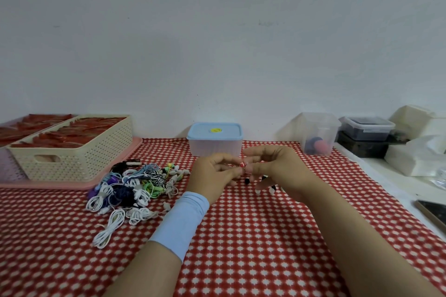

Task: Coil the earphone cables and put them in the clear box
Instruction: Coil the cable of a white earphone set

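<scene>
my left hand (pixel 212 173) and right hand (pixel 277 171) are raised mid-table, fingertips together, both pinching a red-white earphone cable (pixel 242 164) with black buds dangling under. blue-lidded box (pixel 214 146) just behind them, open clear box (pixel 318 128) back right, earphone pile (pixel 130 188) on my left.

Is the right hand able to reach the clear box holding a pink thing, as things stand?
Probably yes: the clear box seems lidless and stands behind the right hand, only bare tablecloth between them, though the hand pinches an earphone cable.
</scene>
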Motion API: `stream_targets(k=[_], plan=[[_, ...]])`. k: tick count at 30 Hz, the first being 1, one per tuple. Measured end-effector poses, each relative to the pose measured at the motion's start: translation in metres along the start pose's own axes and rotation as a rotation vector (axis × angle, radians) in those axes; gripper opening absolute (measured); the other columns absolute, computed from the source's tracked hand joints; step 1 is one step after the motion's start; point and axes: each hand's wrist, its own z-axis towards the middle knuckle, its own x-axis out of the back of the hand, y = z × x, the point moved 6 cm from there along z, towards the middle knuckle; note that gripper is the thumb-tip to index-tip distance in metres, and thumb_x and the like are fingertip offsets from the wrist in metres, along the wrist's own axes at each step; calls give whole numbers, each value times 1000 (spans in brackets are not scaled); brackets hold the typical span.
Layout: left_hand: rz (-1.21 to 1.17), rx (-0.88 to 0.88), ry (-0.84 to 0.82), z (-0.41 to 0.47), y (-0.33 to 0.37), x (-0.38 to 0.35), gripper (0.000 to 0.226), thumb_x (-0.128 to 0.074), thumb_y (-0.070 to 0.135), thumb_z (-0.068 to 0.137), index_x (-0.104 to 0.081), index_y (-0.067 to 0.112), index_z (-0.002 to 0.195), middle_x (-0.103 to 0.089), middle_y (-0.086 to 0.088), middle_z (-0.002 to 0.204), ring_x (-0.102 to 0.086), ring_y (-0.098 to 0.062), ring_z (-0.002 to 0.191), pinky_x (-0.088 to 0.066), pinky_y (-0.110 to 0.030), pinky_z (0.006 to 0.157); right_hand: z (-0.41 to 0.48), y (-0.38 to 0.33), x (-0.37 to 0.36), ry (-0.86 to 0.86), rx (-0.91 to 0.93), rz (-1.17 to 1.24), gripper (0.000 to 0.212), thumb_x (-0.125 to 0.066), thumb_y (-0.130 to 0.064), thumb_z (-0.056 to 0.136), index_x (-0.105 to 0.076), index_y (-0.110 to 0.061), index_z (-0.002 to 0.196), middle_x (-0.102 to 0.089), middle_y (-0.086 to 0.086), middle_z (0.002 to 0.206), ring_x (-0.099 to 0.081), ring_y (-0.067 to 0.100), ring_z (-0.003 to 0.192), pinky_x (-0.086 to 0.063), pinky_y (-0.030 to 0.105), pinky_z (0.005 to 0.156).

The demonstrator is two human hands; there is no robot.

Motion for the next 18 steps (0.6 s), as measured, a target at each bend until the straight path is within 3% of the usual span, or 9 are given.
stream_targets(k=[4, 9, 15, 18], plan=[[148, -218, 45, -1, 10, 3, 27, -80, 4, 77, -76, 30, 83, -74, 10, 85, -71, -9, 81, -59, -28, 76, 0, 2, 2, 14, -30, 9, 23, -76, -5, 84, -75, -6, 107, -76, 16, 90, -67, 20, 68, -60, 38, 58], [245, -403, 89, -6, 25, 3, 22, -78, 1, 77, -78, 21, 87, -72, 13, 91, -67, -2, 89, -54, -17, 81, -1, 2, 1, -8, -48, -28, 12, -75, -9, 87, -79, -7, 98, -76, 16, 91, -64, 19, 65, -58, 36, 56], [306, -465, 111, -5, 26, 3, 20, -76, 8, 82, -77, 20, 99, -72, 12, 94, -68, -3, 90, -55, -18, 81, 1, 10, -4, -42, -197, 203, 14, -67, -10, 92, -77, -5, 101, -75, 16, 98, -65, 20, 64, -53, 30, 50], [109, -241, 88, -2, 16, 0, 16, -70, 10, 88, -76, 19, 99, -75, 4, 86, -72, -10, 81, -60, -25, 73, 1, 8, -6, -41, -167, 175, 22, -64, -21, 96, -74, -3, 104, -75, 14, 98, -61, 18, 59, -50, 29, 48]])
